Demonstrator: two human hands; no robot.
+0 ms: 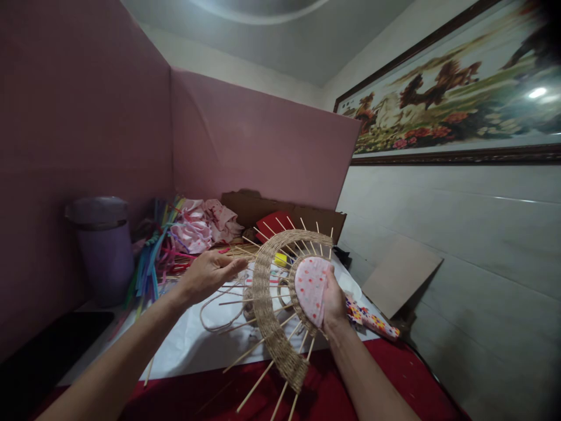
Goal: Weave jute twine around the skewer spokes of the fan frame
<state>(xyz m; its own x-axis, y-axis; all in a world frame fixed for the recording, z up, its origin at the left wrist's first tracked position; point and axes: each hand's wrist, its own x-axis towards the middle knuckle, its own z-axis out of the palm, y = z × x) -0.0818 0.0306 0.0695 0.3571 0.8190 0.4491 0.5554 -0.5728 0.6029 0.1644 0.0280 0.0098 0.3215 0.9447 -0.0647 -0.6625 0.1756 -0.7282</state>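
- Below the woven band, nearest the person, lies the red-covered counter; bare ends of the sticks reach out over it.
- Inside the woven band's curve sits the polka-dot pad, held up above the counter; the right hand has its grip clamped on the pad's straight edge.
- Just left of the woven band, the left hand points towards it; thumb and fingertips look close together, but I cannot tell whether its grip pinches anything.
- Around the woven band, the step in hand looks like working the weave along the spread sticks; the next move would call for a steady hold on the pad and a light pinch near the tips.
- Left of and lower than the woven band, the white sheet carries a loop of cord.
- Beyond the woven band, pink fabric is heaped to its left, and cardboard stands behind.
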